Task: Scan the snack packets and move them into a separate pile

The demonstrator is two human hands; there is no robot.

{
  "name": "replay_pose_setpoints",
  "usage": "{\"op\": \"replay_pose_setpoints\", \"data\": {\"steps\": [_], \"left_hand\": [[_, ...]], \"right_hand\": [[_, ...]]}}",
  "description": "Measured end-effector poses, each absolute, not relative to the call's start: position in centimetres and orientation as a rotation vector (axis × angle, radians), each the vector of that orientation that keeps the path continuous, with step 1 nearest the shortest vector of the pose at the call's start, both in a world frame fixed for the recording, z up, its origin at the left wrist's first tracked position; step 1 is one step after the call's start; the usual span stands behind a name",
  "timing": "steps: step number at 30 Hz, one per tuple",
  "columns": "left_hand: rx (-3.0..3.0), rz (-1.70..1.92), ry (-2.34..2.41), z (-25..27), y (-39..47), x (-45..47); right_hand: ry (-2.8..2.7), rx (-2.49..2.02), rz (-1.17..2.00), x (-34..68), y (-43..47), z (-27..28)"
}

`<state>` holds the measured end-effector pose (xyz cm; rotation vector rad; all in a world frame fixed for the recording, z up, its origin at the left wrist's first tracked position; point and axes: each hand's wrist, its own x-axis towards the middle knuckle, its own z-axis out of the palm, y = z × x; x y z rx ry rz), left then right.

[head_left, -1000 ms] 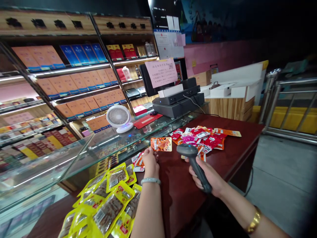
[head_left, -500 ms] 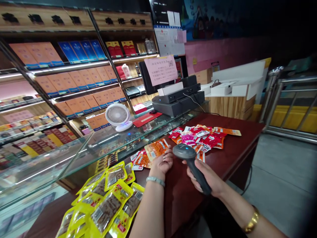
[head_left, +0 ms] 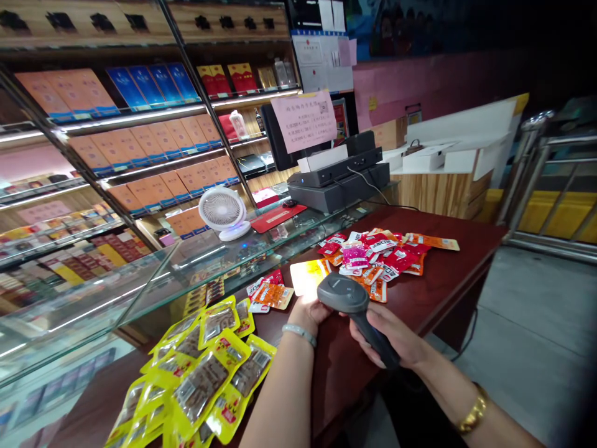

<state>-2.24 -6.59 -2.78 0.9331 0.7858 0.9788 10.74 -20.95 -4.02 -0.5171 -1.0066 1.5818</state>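
One glare-bleached flat packet (head_left: 308, 276) with a yellow-orange edge sits pinched in the left hand (head_left: 314, 312), just left of a black plastic handheld scanner (head_left: 344, 292) that the right hand (head_left: 387, 336) clasps. Work appears partway: a small red-and-orange packet cluster (head_left: 271, 294) farther left of the scanner looks done, the larger red-pink-orange packet heap (head_left: 382, 254) behind it seemingly left.
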Motion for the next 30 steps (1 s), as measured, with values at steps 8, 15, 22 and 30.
{"op": "replay_pose_setpoints", "data": {"steps": [8,15,22,30], "left_hand": [[0.806,0.815,0.768,-1.3,-6.5,-1.9],[0.756,1.356,0.492,0.4,-5.0,-5.9],[0.585,1.297,0.534,-0.4,-4.0,-5.5],[1.724,1.072,1.057,-2.0,-6.7,-0.7]], "right_hand": [[-0.985,-0.498,1.613,10.7,-20.8,-3.9],[-0.948,-0.49,1.607,10.6,-20.7,-3.5],[-0.942,-0.482,1.578,10.5,-20.5,-3.2],[-0.699,-0.642,1.253,11.3,-22.2,-2.0]]}}
